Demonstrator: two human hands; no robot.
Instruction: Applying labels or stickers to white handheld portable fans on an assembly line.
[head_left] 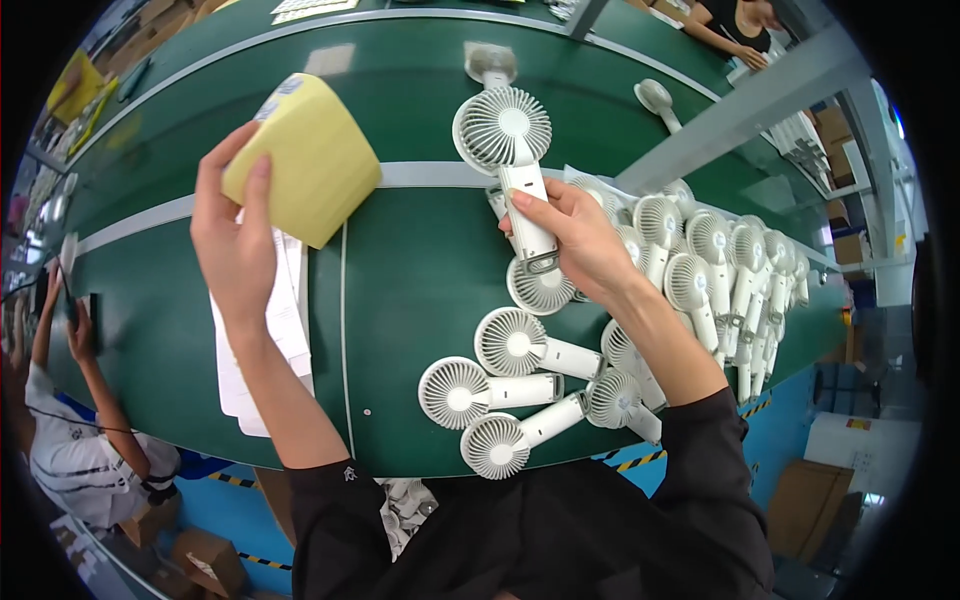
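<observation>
My left hand (237,235) is raised with its thumb and fingers closed round a pale yellow pad-like sheet or block (312,160) with rounded corners. A small whitish printed patch shows at the pad's upper left edge; whether it is one piece or a stack I cannot tell. My right hand (585,235) grips a white handheld fan (513,125) by its handle, fan head pointing away from me. Below it lie several more white handheld fans (455,393) on the green table (400,300). A dense pile of such fans (710,240) sits to the right of my right hand.
White paper sheets (262,370) lie under my left forearm. A grey metal post (740,110) slants across the far right. Another fan (655,98) lies beyond the grey rail. A co-worker (95,440) sits at the left, another person (735,30) at the far right. Cardboard boxes (205,560) stand on the floor.
</observation>
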